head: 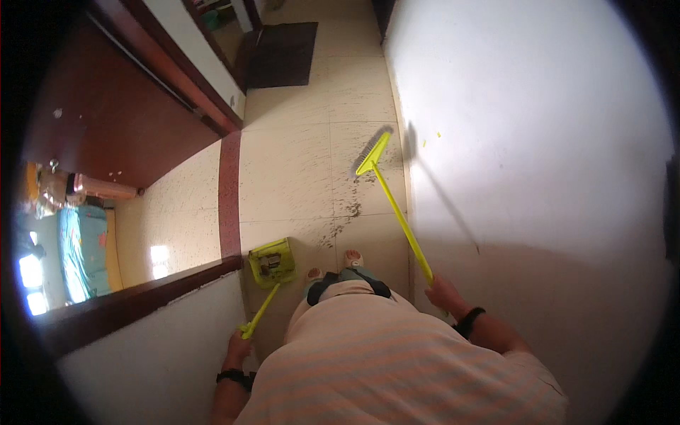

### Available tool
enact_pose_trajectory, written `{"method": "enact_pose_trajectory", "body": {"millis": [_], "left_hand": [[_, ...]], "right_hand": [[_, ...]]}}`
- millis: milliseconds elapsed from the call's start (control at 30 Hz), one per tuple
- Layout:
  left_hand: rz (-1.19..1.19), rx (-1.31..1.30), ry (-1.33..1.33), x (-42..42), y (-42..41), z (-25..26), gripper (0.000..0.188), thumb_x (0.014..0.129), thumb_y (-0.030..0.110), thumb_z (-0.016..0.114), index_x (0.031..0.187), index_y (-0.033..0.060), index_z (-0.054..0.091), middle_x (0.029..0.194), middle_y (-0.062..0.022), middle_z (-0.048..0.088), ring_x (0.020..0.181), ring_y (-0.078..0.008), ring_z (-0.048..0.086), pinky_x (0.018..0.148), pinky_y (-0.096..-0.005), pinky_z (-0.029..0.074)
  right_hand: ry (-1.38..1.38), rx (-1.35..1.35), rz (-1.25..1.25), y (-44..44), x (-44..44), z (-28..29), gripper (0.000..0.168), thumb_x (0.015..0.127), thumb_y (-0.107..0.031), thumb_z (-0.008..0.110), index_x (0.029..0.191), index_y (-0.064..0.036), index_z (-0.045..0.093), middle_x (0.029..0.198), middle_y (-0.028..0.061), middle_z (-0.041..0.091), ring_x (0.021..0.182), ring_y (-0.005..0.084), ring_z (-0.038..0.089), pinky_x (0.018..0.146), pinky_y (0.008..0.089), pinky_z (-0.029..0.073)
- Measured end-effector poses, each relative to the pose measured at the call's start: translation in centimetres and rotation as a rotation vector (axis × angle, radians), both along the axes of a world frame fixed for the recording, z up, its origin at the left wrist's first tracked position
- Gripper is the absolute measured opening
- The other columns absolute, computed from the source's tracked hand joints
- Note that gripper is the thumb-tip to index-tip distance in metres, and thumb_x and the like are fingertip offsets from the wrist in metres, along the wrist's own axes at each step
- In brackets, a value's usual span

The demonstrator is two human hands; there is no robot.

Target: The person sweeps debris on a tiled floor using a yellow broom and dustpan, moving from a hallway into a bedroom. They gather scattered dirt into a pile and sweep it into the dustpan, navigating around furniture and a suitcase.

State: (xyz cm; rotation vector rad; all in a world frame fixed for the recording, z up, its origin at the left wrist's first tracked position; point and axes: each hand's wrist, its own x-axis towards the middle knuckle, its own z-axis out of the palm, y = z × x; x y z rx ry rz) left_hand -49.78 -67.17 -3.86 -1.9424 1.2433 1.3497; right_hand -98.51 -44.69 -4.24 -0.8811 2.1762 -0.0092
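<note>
My right hand [445, 294] grips the long yellow-green handle of a broom [402, 219]. Its triangular head, with grey bristles, is on the tiled floor close to the white wall at right. My left hand [239, 345] is closed round the short handle of a yellow-green dustpan [272, 261]. The pan holds some dark debris and lies left of my feet, near the door frame. A streak of dark dirt [350, 208] runs over the tiles from the bristles towards my feet, and finer specks are scattered to its left.
The white wall [510, 175] runs along my right. At left, a dark red threshold strip [229, 196] crosses a doorway with a reddish-brown door [122, 106]; a bed [87, 249] shows in the room beyond. A dark doormat [281, 54] lies farther up the corridor.
</note>
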Motion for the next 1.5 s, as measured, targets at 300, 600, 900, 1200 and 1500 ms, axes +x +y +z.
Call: {"method": "enact_pose_trajectory", "body": {"millis": [300, 600, 900, 1200, 1500], "left_hand": [[0.206, -0.088, -0.168, -3.6, 9.7, 4.3, 0.026, 0.073, 0.009, 0.049, 0.098, 0.0017, 0.048, 0.068, -0.0064, 0.049, 0.051, -0.0127, 0.045, 0.042, -0.0283, 0.037], [0.684, -0.111, -0.126, -5.0, 15.9, 7.4, 0.024, 0.073, 0.008, 0.05, 0.095, -0.0009, 0.047, 0.056, -0.0032, 0.042, 0.044, -0.01, 0.039, 0.038, -0.0258, 0.034], [0.975, -0.236, 0.084, -1.5, 21.0, 5.2, 0.02, 0.072, 0.008, 0.05, 0.09, -0.0004, 0.047, 0.054, -0.0038, 0.041, 0.043, -0.0122, 0.04, 0.036, -0.026, 0.033], [0.907, -0.081, -0.096, 1.0, 20.0, 2.5, 0.015, 0.071, 0.007, 0.051, 0.084, 0.0001, 0.048, 0.055, -0.0057, 0.043, 0.042, -0.0133, 0.04, 0.036, -0.0276, 0.035], [0.814, -0.206, -0.002, 3.8, 20.0, -1.9, 0.014, 0.071, 0.006, 0.05, 0.083, -0.0009, 0.048, 0.056, -0.006, 0.045, 0.043, -0.0138, 0.043, 0.039, -0.0275, 0.037]], "right_hand": [[-1.015, 0.274, -0.538, -5.7, -2.8, 2.4, 0.019, 0.069, -0.009, 0.05, 0.087, -0.003, 0.046, 0.058, 0.0035, 0.045, 0.047, 0.0122, 0.043, 0.041, 0.0252, 0.036], [-1.083, 0.244, 0.312, -14.1, 3.6, -5.7, 0.049, 0.066, -0.004, 0.051, 0.112, -0.005, 0.033, 0.06, 0.0071, 0.048, 0.051, 0.0142, 0.047, 0.045, 0.028, 0.04], [-0.987, 0.305, 0.002, -12.4, -0.2, -8.6, 0.047, 0.067, -0.005, 0.053, 0.111, -0.005, 0.037, 0.063, 0.0062, 0.049, 0.05, 0.0159, 0.047, 0.044, 0.03, 0.039], [-0.507, 0.23, 0.224, -10.3, 2.6, 0.6, 0.044, 0.07, -0.006, 0.049, 0.11, -0.001, 0.034, 0.065, 0.0075, 0.047, 0.049, 0.0149, 0.049, 0.041, 0.0279, 0.04], [-0.858, 0.398, -0.02, -8.8, 4.9, -0.8, 0.05, 0.068, -0.006, 0.057, 0.116, -0.005, 0.042, 0.066, 0.0088, 0.051, 0.051, 0.0152, 0.05, 0.042, 0.028, 0.042]]}}
